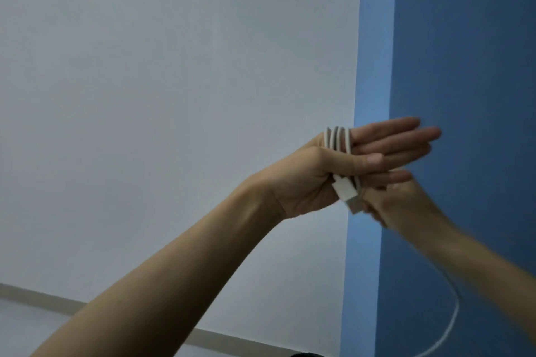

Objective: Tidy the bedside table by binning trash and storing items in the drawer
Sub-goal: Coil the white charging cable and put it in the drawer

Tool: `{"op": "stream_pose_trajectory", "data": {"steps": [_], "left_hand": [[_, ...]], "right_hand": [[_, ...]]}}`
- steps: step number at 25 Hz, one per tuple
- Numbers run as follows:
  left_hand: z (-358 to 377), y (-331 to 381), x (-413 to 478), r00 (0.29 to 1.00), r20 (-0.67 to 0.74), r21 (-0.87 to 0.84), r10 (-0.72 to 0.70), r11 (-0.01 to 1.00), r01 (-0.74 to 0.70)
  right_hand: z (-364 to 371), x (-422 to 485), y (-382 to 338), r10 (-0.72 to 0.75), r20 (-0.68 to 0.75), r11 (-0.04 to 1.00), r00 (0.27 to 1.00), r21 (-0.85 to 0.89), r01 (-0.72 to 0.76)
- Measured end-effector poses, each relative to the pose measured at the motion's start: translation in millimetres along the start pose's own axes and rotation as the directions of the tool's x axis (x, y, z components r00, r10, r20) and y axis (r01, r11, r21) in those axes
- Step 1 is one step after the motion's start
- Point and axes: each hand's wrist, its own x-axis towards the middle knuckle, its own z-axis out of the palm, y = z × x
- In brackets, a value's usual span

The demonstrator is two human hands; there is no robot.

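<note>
A white charging cable (338,139) is wound in several loops around my left hand (342,171), whose fingers are stretched out flat toward the right. My left thumb pins the cable's white plug end (345,194) against the palm. My right hand (403,203) is blurred, just below and behind the left fingers, gripping the cable. A loose length of the cable (452,324) hangs in a curve down toward the lower right. The bedside table, the drawer and the bin are out of view.
A pale grey wall (174,95) fills the left and centre. A blue wall section (464,52) stands at the right. A light skirting strip (43,298) runs along the bottom left.
</note>
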Motion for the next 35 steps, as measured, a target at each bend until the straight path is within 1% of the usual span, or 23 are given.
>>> {"op": "stream_pose_trajectory", "data": {"steps": [2, 4, 6, 7, 8, 9, 11, 12, 13, 15, 17, 18, 20, 22, 23, 24, 25, 26, 28, 29, 31, 33, 35], "left_hand": [[-12, -5, -3, 0.994, -0.106, 0.012, -0.017, 1.0, 0.018], [-22, -13, -9, 0.98, -0.197, 0.015, -0.037, 0.999, 0.041], [-27, -15, -13, 0.965, -0.256, 0.028, -0.048, 0.998, 0.057], [-30, -14, -13, 0.959, -0.277, 0.053, -0.065, 0.995, 0.083], [-33, -14, -14, 0.952, -0.292, 0.098, -0.089, 0.988, 0.122], [-32, -14, -15, 0.949, -0.293, 0.158, -0.118, 0.973, 0.17], [-29, -17, -19, 0.943, -0.275, 0.239, -0.187, 0.937, 0.256], [-26, -19, -22, 0.941, -0.265, 0.241, -0.212, 0.93, 0.277], [-22, -22, -24, 0.942, -0.25, 0.212, -0.226, 0.936, 0.281], [-16, -28, -25, 0.963, -0.158, 0.115, -0.216, 0.965, 0.235], [-8, -30, -27, 0.979, 0.017, 0.148, -0.205, 0.969, 0.2], [-3, -29, -27, 0.974, 0.075, 0.188, -0.213, 0.962, 0.196], [8, -26, -24, 0.962, 0.125, 0.214, -0.243, 0.953, 0.213], [18, -21, -23, 0.975, 0.119, 0.112, -0.188, 0.978, 0.175], [20, -19, -21, 0.984, 0.102, 0.043, -0.146, 0.989, 0.143], [21, -17, -18, 0.991, 0.074, -0.015, -0.108, 0.994, 0.109], [23, -15, -16, 0.996, 0.045, -0.052, -0.073, 0.996, 0.075], [23, -13, -13, 0.999, 0.022, -0.062, -0.036, 0.997, 0.038], [21, -9, -10, 0.999, 0.041, -0.038, 0.031, 0.999, -0.03], [19, -7, -10, 0.998, 0.033, -0.011, 0.052, 0.999, -0.052], [11, -5, -10, 0.997, -0.06, 0.07, 0.049, 0.997, -0.045], [1, -5, -15, 0.98, -0.197, 0.19, 0.035, 0.982, 0.004], [-10, -4, -21, 0.96, -0.28, 0.3, -0.002, 0.95, 0.09]], "right_hand": [[9, -11, 2, 0.04, 0.093, 0.994, 0.995, -0.103, -0.031], [15, -27, 3, 0.019, 0.192, 0.987, 0.981, -0.163, 0.013], [15, -35, 1, 0.004, 0.209, 0.977, 0.978, -0.209, 0.04], [12, -37, -1, -0.002, 0.223, 0.954, 0.975, -0.293, 0.069], [10, -40, -5, -0.025, 0.236, 0.916, 0.971, -0.383, 0.117], [7, -42, -8, -0.096, 0.253, 0.855, 0.963, -0.474, 0.21], [-4, -41, -19, -0.261, 0.291, 0.675, 0.92, -0.626, 0.39], [-12, -39, -26, -0.344, 0.287, 0.602, 0.894, -0.664, 0.444], [-20, -35, -32, -0.412, 0.276, 0.578, 0.868, -0.657, 0.484], [-34, -22, -39, -0.503, 0.203, 0.629, 0.84, -0.581, 0.517], [-41, -6, -40, -0.559, 0.108, 0.674, 0.822, -0.518, 0.526], [-41, 0, -38, -0.576, 0.058, 0.693, 0.815, -0.493, 0.525], [-39, 7, -35, -0.567, -0.006, 0.764, 0.824, -0.378, 0.523], [-36, 11, -29, -0.494, -0.05, 0.856, 0.868, -0.203, 0.475], [-35, 11, -24, -0.406, -0.051, 0.913, 0.913, -0.056, 0.403], [-33, 10, -21, -0.262, 0.002, 0.956, 0.965, 0.138, 0.259], [-30, 8, -20, -0.112, 0.068, 0.959, 0.991, 0.268, 0.09], [-25, 4, -20, -0.062, 0.102, 0.952, 0.993, 0.304, 0.028], [-11, -2, -17, -0.17, 0.067, 0.97, 0.983, 0.185, 0.156], [-4, -6, -17, -0.182, 0.055, 0.979, 0.982, 0.099, 0.176], [9, -11, -9, -0.13, 0.07, 0.989, 0.989, -0.063, 0.134], [15, -20, -3, -0.067, 0.187, 0.979, 0.98, -0.179, 0.101], [11, -31, -2, 0.001, 0.313, 0.976, 0.95, -0.208, 0.067]]}}
